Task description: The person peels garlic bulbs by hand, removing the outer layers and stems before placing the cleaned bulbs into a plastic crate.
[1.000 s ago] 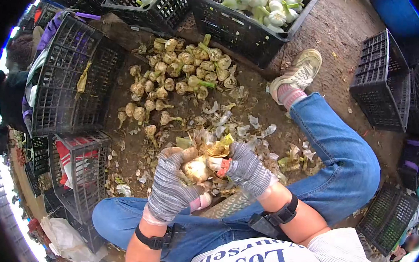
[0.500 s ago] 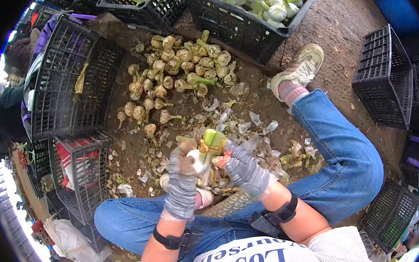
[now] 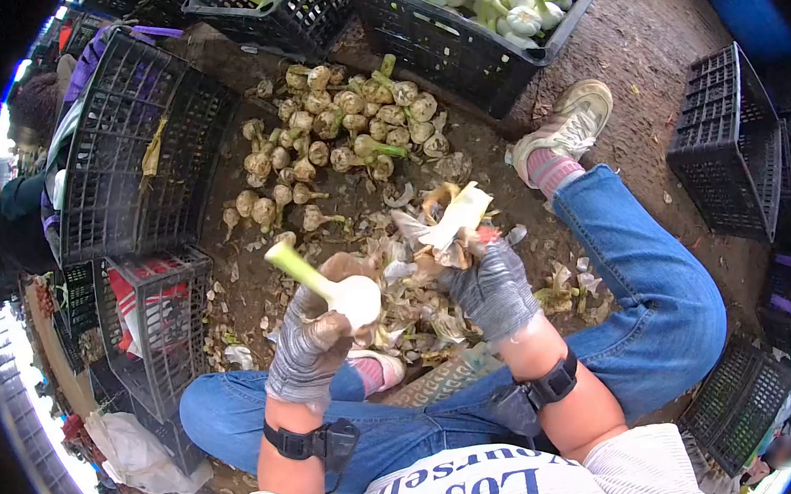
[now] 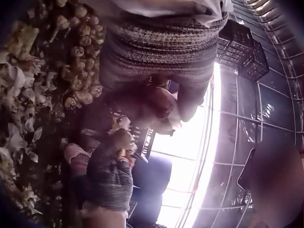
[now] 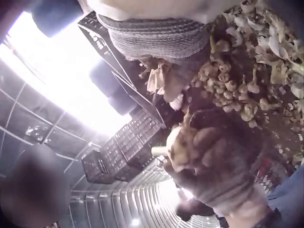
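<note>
In the head view my gloved left hand (image 3: 305, 359) grips a white, peeled garlic bulb (image 3: 358, 303) whose green stem points up and to the left. Apart from it, to the right, my gloved right hand (image 3: 494, 290) holds a wad of stripped garlic skins (image 3: 461, 222), pale and brown. The right wrist view shows the same bulb (image 5: 177, 151) wrapped by the left fingers. Beyond the hands lies a heap of unpeeled garlic bulbs (image 3: 335, 123) on the soil.
Loose garlic skins (image 3: 399, 317) litter the ground below my hands. A black crate (image 3: 449, 42) of cleaned garlic stands ahead, with another crate (image 3: 273, 26) beside it. Upended crates (image 3: 133, 152) flank the left, and a crate (image 3: 724, 143) stands at right. My shoe (image 3: 568, 126) is stretched forward.
The hands were together on the bulb and have moved apart. The outer skins came off into the right hand, leaving the bulb white in the left, its stem now tilted left.
</note>
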Demonstrator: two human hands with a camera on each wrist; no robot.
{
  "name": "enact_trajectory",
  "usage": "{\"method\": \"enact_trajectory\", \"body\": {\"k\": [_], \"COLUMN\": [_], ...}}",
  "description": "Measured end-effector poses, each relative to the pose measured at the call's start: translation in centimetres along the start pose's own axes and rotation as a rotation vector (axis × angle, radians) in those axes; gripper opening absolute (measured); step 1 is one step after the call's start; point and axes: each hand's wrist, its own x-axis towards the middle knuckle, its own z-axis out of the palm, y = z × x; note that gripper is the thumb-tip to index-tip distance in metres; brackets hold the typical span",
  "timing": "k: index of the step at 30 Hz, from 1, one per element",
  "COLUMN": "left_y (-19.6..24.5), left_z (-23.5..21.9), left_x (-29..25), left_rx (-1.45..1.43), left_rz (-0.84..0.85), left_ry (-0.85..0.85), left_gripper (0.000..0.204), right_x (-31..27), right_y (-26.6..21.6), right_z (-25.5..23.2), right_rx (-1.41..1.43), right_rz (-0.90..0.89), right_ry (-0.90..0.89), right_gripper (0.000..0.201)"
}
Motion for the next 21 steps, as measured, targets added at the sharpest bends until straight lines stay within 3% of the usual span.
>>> {"method": "enact_trajectory", "body": {"k": [1,3,4,6,7,10,12,13,14,15,18,21], "left_y": [0.1,0.2,0.0,-0.6,-0.5,-1.3,-1.3,-1.2,-1.0,-0.3,0.2,-0.2], "left_z": [-0.2,-0.7,-0.8,-1.1,-0.8,-0.5,0.4,0.7,1.1,2.7,3.8,1.8], "left_x": [0.0,0.1,0.2,0.4,0.2,-0.1,-0.4,-0.6,-0.8,-0.9,-1.1,-1.0], "left_rx": [0.000,0.030,0.030,0.570,0.729,0.834,0.863,1.118,1.372,1.372,1.398,1.398], "left_rz": [0.001,-0.035,-0.034,0.086,0.116,0.205,0.177,0.281,0.388,0.273,0.210,0.316], "left_ry": [0.000,0.004,0.003,0.143,0.106,0.031,0.068,0.042,0.014,0.013,0.032,0.000], "left_gripper": [0.065,0.065,0.065,0.063,0.062,0.062,0.058,0.056,0.054,0.064,0.065,0.058], "right_x": [0.6,1.4,-1.0,-1.8,-2.0,-2.5,-3.0,-2.9,-3.0,-3.1,-2.9,-2.3], "right_y": [0.5,1.7,1.7,1.0,1.2,1.5,1.4,1.2,1.3,1.4,1.1,0.8], "right_z": [-1.6,-4.1,0.2,1.1,1.3,2.3,3.4,3.8,3.7,3.6,3.2,2.1], "right_rx": [-0.001,-0.964,-1.124,-1.211,-1.210,-1.132,-1.010,-0.934,-0.935,-0.867,-0.799,-0.789], "right_rz": [0.000,0.032,-0.232,-0.357,-0.351,-0.375,-0.178,-0.035,-0.034,0.020,0.113,0.163], "right_ry": [-0.001,-0.008,0.046,-0.248,-0.252,-0.311,-0.234,-0.240,-0.239,-0.175,-0.133,-0.203], "right_gripper": [0.061,0.061,0.043,0.044,0.044,0.042,0.040,0.036,0.036,0.036,0.035,0.032]}}
